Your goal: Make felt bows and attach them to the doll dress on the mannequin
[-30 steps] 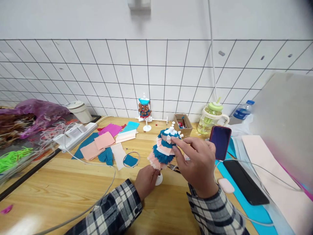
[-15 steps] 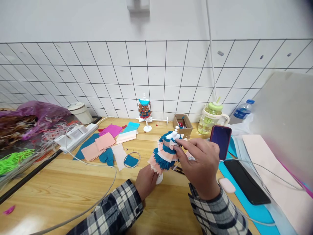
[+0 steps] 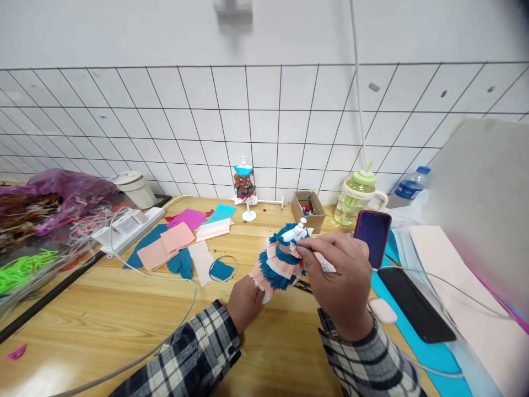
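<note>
A miniature dress form wears a layered paper dress in teal and pale pink with ruffled edges. It tilts to the right above the table. My left hand is closed around its stand from below, partly hidden under the skirt. At the upper front of the dress, my right hand pinches with thumb and forefinger at a small pale piece, perhaps a bow, touching the bodice. Below the dress lies a dark tool, probably tweezers, partly covered. A second dress form stands by the wall in a blue, brown and red dress.
Crepe paper pieces and a ring lie left of centre. A small cardboard box, a green-lidded cup, an upright phone and a black phone are rightward. A power strip and cable lie left.
The dress form has tilted a little further to the right in my left hand. My right fingers stay pinched at the bodice, and the small pale piece there has shifted slightly.
</note>
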The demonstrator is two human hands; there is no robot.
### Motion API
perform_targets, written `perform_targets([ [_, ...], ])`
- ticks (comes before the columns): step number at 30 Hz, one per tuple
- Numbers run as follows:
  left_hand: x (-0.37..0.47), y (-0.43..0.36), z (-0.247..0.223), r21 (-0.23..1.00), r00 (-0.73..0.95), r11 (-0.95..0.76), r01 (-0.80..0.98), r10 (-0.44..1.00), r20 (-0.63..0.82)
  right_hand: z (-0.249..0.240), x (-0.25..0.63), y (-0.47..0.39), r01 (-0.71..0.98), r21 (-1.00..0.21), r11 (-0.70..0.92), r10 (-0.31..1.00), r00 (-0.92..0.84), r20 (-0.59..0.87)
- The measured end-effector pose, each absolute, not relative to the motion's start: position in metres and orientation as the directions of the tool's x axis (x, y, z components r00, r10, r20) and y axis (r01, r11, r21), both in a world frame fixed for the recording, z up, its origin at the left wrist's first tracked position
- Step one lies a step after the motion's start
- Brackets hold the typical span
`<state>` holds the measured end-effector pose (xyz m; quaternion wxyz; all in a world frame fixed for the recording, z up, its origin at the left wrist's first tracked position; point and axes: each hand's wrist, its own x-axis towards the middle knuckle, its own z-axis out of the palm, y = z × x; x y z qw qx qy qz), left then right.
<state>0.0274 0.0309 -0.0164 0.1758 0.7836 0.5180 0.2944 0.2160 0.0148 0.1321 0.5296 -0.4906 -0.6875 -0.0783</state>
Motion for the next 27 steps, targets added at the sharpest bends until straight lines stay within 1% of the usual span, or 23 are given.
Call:
perform_targets([
  [2, 0.027, 0.03, -0.016, 0.583, 0.306, -0.397, 0.709, 0.918, 0.252, 0.133, 0.217, 0.013, 0.733, -0.412, 0.54, 0.577, 0.033, 0.816],
  [5, 0.026, 0.031, -0.016, 0.662, 0.211, -0.271, 0.699, 0.962, 0.172, 0.136, 0.22, 0.011, 0.68, -0.434, 0.591, 0.547, 0.058, 0.835],
  [6, 0.025, 0.032, -0.016, 0.69, 0.183, -0.251, 0.679, 0.968, 0.172, 0.136, 0.222, 0.012, 0.673, -0.436, 0.598, 0.537, 0.068, 0.841],
  [8, 0.024, 0.039, -0.014, 0.719, 0.149, -0.27, 0.64, 0.962, 0.229, 0.13, 0.225, 0.015, 0.68, -0.433, 0.592, 0.531, 0.075, 0.844],
  [10, 0.021, 0.047, -0.012, 0.727, 0.106, -0.282, 0.627, 0.955, 0.279, 0.112, 0.229, 0.02, 0.695, -0.435, 0.572, 0.552, 0.066, 0.831],
  [13, 0.018, 0.061, -0.01, 0.768, 0.045, -0.216, 0.603, 0.97, 0.237, 0.066, 0.229, 0.025, 0.699, -0.465, 0.543, 0.624, 0.035, 0.781],
  [15, 0.015, 0.072, -0.008, 0.772, 0.037, -0.175, 0.611, 0.98, 0.193, 0.031, 0.226, 0.022, 0.724, -0.477, 0.499, 0.707, -0.022, 0.707],
  [16, 0.014, 0.079, -0.007, 0.76, 0.042, -0.167, 0.628, 0.982, 0.182, 0.016, 0.222, 0.018, 0.723, -0.483, 0.494, 0.761, -0.09, 0.643],
  [17, 0.013, 0.086, -0.006, 0.743, 0.048, -0.165, 0.648, 0.983, 0.177, 0.004, 0.218, 0.013, 0.707, -0.503, 0.497, 0.807, -0.163, 0.568],
  [19, 0.012, 0.103, -0.002, 0.715, 0.058, -0.17, 0.678, 0.982, 0.179, -0.012, 0.209, 0.003, 0.693, -0.532, 0.486, 0.854, -0.247, 0.458],
  [23, 0.012, 0.143, 0.005, 0.674, 0.071, -0.186, 0.715, 0.978, 0.195, -0.015, 0.194, -0.008, 0.684, -0.566, 0.461, 0.887, -0.376, 0.269],
  [27, 0.016, 0.174, 0.008, 0.639, 0.1, -0.213, 0.739, 0.973, 0.209, -0.016, 0.191, -0.004, 0.706, -0.577, 0.412, 0.904, -0.398, 0.158],
])
